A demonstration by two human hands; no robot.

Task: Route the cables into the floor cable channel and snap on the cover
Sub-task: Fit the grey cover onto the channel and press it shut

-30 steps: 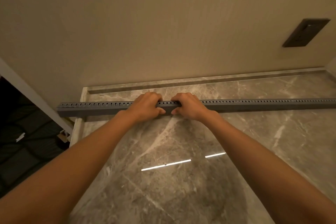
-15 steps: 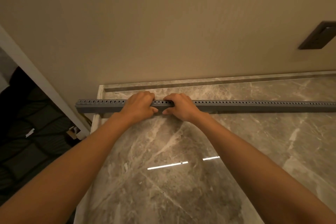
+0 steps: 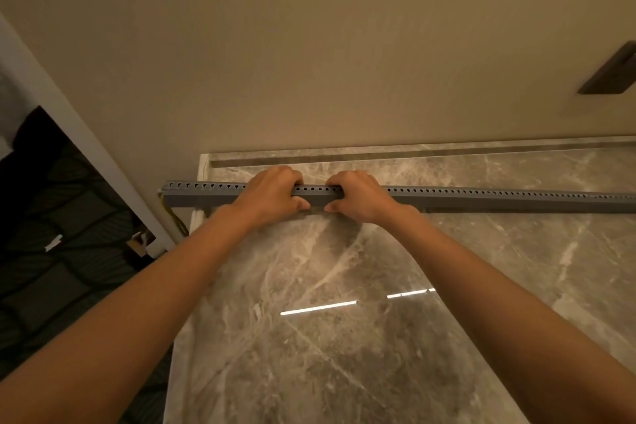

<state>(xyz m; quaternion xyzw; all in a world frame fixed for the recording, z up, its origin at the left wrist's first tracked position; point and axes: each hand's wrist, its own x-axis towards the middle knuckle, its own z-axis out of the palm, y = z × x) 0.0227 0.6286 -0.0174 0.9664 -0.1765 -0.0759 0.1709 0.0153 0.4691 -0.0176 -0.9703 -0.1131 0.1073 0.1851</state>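
Both hands grip a long grey perforated cable channel [image 3: 481, 198] lying on the marble floor [image 3: 344, 286] near the beige wall [image 3: 309, 62]. The left hand [image 3: 272, 194] and right hand [image 3: 358, 196] sit side by side, fingers over the top. What may be a yellow cable [image 3: 172, 217] trails from its left end.

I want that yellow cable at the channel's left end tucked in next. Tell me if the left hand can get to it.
Probably yes. The left hand grips the grey perforated plastic channel, and nothing lies between it and the yellow cable.
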